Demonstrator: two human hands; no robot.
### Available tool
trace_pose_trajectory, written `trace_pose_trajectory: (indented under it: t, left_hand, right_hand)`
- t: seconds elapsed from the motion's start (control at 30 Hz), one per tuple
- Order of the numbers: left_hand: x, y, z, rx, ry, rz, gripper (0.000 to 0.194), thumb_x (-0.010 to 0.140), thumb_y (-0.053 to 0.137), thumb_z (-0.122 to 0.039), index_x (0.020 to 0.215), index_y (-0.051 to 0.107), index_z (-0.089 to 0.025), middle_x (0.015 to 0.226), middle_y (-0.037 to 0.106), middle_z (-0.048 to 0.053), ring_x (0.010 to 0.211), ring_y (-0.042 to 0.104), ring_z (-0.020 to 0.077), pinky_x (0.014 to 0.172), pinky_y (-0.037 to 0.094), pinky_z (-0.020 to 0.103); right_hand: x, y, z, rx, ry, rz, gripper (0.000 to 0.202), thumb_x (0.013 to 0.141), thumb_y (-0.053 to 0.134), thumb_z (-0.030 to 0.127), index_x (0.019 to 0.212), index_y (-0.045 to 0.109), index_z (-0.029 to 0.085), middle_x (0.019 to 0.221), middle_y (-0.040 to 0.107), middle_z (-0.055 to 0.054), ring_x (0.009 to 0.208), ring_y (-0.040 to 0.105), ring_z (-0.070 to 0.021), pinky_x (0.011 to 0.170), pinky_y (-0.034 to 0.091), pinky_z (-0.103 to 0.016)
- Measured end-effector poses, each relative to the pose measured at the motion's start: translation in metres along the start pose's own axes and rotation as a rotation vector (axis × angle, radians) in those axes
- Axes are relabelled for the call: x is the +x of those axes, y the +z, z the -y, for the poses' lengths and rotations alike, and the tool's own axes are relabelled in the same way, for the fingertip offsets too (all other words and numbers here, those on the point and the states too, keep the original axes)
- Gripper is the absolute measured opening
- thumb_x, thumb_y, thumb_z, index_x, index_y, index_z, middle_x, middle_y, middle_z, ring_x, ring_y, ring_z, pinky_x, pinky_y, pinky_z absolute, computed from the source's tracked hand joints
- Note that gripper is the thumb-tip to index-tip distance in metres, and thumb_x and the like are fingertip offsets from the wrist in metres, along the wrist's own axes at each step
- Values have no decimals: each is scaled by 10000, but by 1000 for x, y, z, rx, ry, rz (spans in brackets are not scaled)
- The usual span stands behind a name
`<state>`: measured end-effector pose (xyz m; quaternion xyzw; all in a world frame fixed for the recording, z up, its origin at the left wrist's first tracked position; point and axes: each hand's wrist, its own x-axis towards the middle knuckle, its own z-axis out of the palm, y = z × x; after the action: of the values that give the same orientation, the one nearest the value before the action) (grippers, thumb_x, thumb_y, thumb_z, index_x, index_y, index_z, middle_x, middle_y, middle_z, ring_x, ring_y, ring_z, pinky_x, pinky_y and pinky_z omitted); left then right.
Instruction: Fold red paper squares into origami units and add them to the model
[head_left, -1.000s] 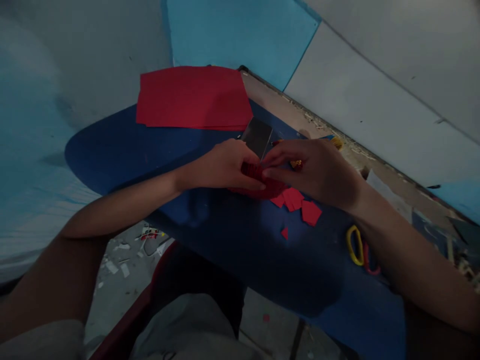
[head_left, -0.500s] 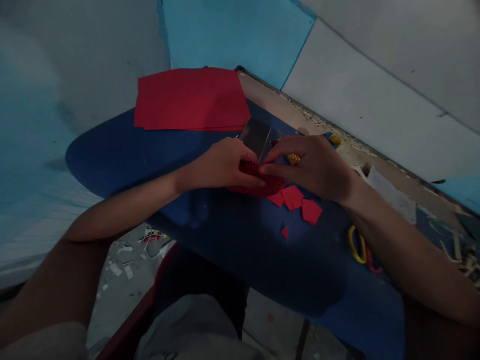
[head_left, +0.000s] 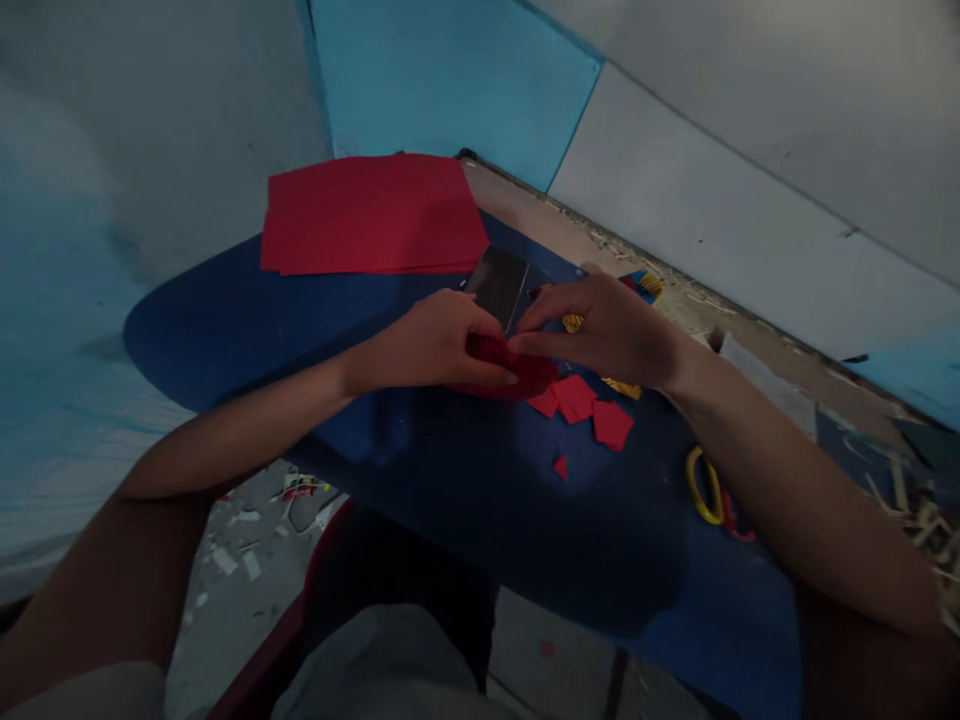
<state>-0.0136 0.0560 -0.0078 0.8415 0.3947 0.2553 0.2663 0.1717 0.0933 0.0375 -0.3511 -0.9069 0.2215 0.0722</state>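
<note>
A red ridged paper piece point(head_left: 534, 378), its exact form partly covered by fingers, rests over the blue table. My left hand point(head_left: 450, 340) grips it from the left, thumb and fingers closed around its edge. From the right, my right hand point(head_left: 592, 325) pinches at its upper edge with thumb and index finger together. Small red paper pieces point(head_left: 574, 399) lie just right of and below it, and a tiny red triangle point(head_left: 560, 467) sits nearer me. Behind my hands lies a dark flat rectangular object point(head_left: 496, 285).
Large red paper sheets point(head_left: 367, 215) are stacked at the far left of the blue table point(head_left: 480, 530). Scissors with a yellow and red handle point(head_left: 701, 487) lie beside my right forearm. Yellow ridged pieces point(head_left: 621, 387) show around my right hand. Scraps litter the floor.
The view has shifted slightly, so everything sits a little lower and further left. Both hands stay on the red piece; the right hand's fingers have moved slightly along its upper edge.
</note>
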Motion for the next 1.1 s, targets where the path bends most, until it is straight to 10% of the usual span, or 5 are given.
trace_pose_trajectory:
  t: [0.3, 0.57, 0.7, 0.87, 1.1]
  left_hand:
    - [0, 3, 10, 7, 44, 22, 273, 720, 617, -415, 664, 652, -150, 544, 588, -55, 580, 554, 94, 1003, 317, 346]
    - [10, -17, 12, -298, -73, -132, 336, 693, 648, -459, 731, 653, -125, 659, 647, 18, 591, 563, 114, 521, 408, 222]
    - [49, -21, 4, -591, -26, -232, 318, 729, 620, -443, 877, 639, -163, 817, 687, 21, 721, 612, 123, 593, 458, 230]
    - [126, 11, -16, -1141, 158, -447, 441, 738, 556, -549, 957, 616, -170, 951, 686, 23, 999, 598, 192, 800, 487, 276]
    - [183, 74, -43, -1514, 148, -551, 162, 726, 647, -310, 815, 600, -182, 909, 677, 5, 972, 620, 158, 860, 472, 261]
  right_hand:
    - [3, 3, 1, 90, 5, 86, 357, 806, 509, 469, 707, 676, 169, 591, 599, 3, 561, 521, -113, 507, 361, -223]
    - [-33, -4, -58, 622, 42, -124, 512, 799, 568, 356, 1269, 397, 249, 1179, 592, -72, 1046, 583, -155, 888, 458, -303]
    - [-58, 9, -77, 856, 66, -229, 726, 675, 702, 317, 1298, 330, 325, 1278, 523, -46, 1112, 556, -168, 943, 446, -349]
    - [-60, 29, -75, 1376, 180, -548, 489, 662, 694, 486, 1089, 505, 343, 1121, 616, 12, 1017, 606, -161, 884, 498, -340]
    - [-36, 15, -94, 1648, 156, -900, 178, 747, 616, 436, 821, 558, 285, 840, 660, 48, 876, 630, -100, 924, 478, -251]
